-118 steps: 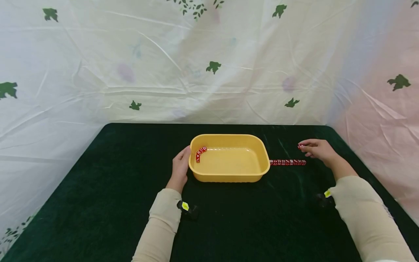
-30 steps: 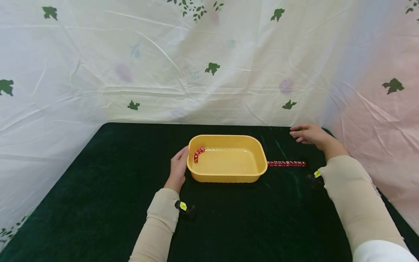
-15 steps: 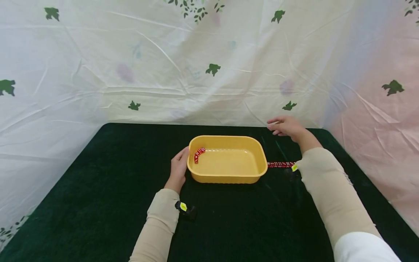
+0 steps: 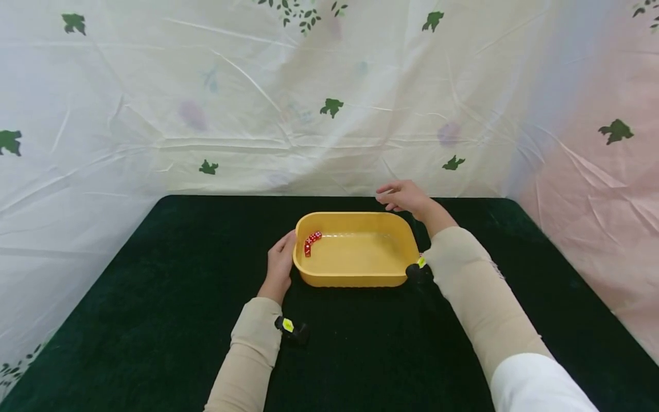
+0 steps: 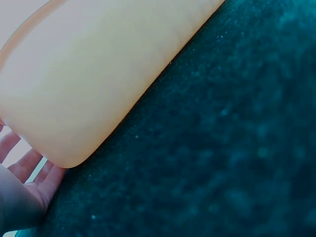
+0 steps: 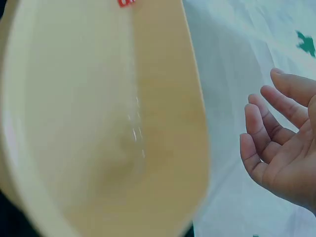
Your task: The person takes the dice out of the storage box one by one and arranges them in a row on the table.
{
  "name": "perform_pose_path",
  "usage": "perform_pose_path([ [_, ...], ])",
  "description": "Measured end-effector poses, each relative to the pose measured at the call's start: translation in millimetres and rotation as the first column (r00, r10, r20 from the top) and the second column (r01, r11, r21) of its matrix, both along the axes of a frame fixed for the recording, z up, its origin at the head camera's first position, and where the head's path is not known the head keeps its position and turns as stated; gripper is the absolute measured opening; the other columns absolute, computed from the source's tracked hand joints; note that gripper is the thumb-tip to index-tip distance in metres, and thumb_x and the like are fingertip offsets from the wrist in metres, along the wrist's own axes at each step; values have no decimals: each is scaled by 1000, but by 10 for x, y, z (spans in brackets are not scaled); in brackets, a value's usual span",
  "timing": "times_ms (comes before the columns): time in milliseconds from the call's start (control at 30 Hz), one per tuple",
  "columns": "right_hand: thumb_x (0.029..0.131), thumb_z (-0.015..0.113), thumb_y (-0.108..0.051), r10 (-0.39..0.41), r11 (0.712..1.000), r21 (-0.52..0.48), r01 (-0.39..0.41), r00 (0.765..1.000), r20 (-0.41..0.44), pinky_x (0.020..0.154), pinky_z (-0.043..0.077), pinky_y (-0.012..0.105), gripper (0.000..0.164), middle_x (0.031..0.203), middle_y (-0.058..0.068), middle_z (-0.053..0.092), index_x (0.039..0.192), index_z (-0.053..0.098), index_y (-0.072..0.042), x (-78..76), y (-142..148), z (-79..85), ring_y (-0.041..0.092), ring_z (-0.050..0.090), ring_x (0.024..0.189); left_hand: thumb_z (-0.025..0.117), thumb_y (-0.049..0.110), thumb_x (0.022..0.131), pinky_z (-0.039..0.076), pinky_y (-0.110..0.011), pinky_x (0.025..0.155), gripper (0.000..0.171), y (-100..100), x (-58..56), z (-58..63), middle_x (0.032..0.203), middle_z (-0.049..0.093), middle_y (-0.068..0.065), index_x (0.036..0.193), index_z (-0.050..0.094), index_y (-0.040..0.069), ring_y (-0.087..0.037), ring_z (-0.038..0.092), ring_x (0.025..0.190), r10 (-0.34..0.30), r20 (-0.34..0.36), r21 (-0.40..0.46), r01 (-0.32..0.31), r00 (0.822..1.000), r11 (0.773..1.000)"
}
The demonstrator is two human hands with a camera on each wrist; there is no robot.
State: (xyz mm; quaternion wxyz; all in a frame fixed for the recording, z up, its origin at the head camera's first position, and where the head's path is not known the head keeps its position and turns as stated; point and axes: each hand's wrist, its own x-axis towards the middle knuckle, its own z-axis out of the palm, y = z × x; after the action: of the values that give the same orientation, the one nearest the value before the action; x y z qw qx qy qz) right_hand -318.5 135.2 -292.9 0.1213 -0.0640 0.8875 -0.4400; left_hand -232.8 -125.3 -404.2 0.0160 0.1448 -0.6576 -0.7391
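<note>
A yellow plastic basin [image 4: 355, 257] stands in the middle of the table. Several red dice with white pips [image 4: 309, 246] sit against its left inner wall in a curved line. My left hand [image 4: 280, 263] rests against the basin's left end; in the left wrist view its extended fingers [image 5: 47, 182] touch the outer wall. Over the basin's far right corner hovers my right hand [image 4: 404, 197], palm bare and fingers loosely curved, as the right wrist view shows. My right sleeve now hides nearly all of a row of dice beside the basin's right end.
A dark green cloth [image 4: 154, 320] covers the table. Behind it hangs a pale curtain [image 4: 247, 114] printed with green leaves. Black wrist cameras with yellow tags sit at both cuffs, the right one [image 4: 419, 272] overlapping the basin's corner in the head view.
Earlier my right hand pinched a die near the row's right end. It has since let go and moved left, toward the basin's far side. My left hand and the basin have stayed put.
</note>
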Motion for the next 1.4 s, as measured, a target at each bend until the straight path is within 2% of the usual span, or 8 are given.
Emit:
perform_pose_path([
  [200,85,56,-18,37,994,-108,-33,999,38,82,40,40,33,111,15,53,114,53,-3,23,-284,-83,31,51,90,44,47,85,31,-32,94,48,-7,17,-3,127,41,2,124,47,19,-14,34,117,-3,-4,8,3,1000,1000],
  [367,83,58,-16,72,985,-162,-62,996,53,73,41,37,30,104,12,56,110,55,-3,19,-498,-206,30,51,82,45,48,84,31,-32,94,47,-7,9,-30,126,42,3,122,48,20,-14,35,116,3,-2,10,-3,1000,1000],
  [633,83,59,-14,111,981,-167,-96,990,87,78,39,41,28,102,12,57,108,57,-3,56,-752,-345,30,52,87,46,47,84,31,-33,94,47,-15,1,-67,125,43,1,122,49,19,-15,35,116,10,-12,17,-10,1000,1000],
  [800,81,61,-13,123,979,-173,-105,988,97,73,42,38,27,95,8,58,106,60,-4,90,-894,-431,27,52,78,46,46,85,31,-33,94,46,-24,1,-70,125,43,1,122,49,18,-15,36,116,11,-20,23,-10,1000,1000],
  [1067,81,61,-11,160,969,-213,-125,975,155,76,43,40,28,95,11,58,108,59,-3,169,-1078,-557,31,51,75,47,46,84,33,-32,93,48,-12,10,-76,125,44,0,123,49,17,-15,36,115,13,-38,22,-12,999,1000],
  [1167,80,62,-12,162,968,-218,-124,973,166,65,44,34,28,93,15,58,107,59,-4,168,-1106,-618,30,50,69,47,45,84,33,-31,92,46,-13,3,-73,123,45,1,121,50,18,-14,37,114,17,-43,28,-16,999,999],
  [1300,81,61,-13,140,975,-196,-107,976,164,51,39,26,27,85,18,59,106,59,-5,131,-1141,-741,23,49,59,49,44,84,34,-30,91,44,-18,-6,-79,122,47,1,119,52,18,-13,39,113,25,-52,37,-23,998,999],
  [1400,82,60,-13,122,979,-182,-92,980,159,48,39,24,26,81,17,60,106,59,-5,137,-1161,-788,21,51,57,49,45,83,34,-31,92,45,-25,3,-74,122,46,2,119,52,18,-13,38,113,21,-54,36,-19,998,999],
])
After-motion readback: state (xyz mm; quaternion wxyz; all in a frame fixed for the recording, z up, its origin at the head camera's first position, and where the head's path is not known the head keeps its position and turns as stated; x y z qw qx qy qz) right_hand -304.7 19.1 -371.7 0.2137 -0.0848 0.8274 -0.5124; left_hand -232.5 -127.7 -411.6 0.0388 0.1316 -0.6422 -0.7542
